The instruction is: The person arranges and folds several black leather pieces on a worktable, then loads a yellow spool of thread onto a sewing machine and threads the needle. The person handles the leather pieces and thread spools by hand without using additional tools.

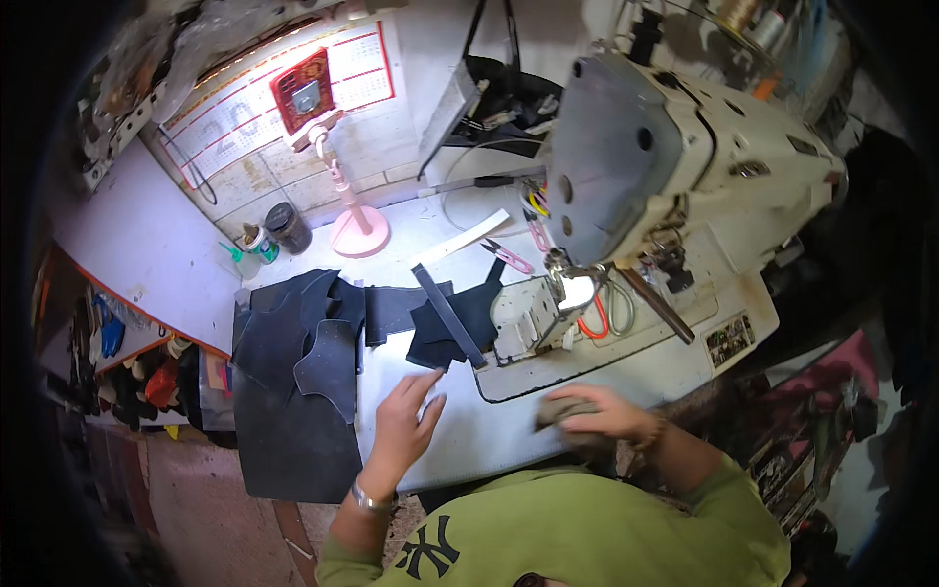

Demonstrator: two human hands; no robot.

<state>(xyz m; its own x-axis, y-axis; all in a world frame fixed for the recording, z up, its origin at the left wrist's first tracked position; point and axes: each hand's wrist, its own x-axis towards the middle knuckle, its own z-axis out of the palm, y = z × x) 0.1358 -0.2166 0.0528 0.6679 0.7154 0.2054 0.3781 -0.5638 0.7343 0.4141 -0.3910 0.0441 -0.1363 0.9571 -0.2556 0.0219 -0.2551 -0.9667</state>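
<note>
Head view: A narrow dark strip (pixel 450 318) is seen laid slantwise over a black cut piece (pixel 427 338) on a white table (pixel 499 440), just left of a sewing machine (pixel 694 166). The strip's long axis is run from far left to near right, its near end brought close to the machine's bed. Strip and piece are set on the far side of the left hand (pixel 406 421) and slightly to its right; by that hand they are most nearly reached. Its fingers are loosely parted, with nothing seen held — whether the near edge of the black piece is touched by a fingertip cannot be told.

The right hand (pixel 611 418), well apart from the left, is curled around a brown wad (pixel 562 411) at the table's near right; the strip is placed far and left of it. The wad is blurred, and whether it is cloth or something firmer cannot be made out. Part of the black piece is covered by the strip. At left, in a pile of dark pieces (pixel 328 357), lower layers are hidden by upper ones. Shelf goods (pixel 161 382) at far left are lost in shadow — their outer side cut off by the lens's dark rim.
</note>
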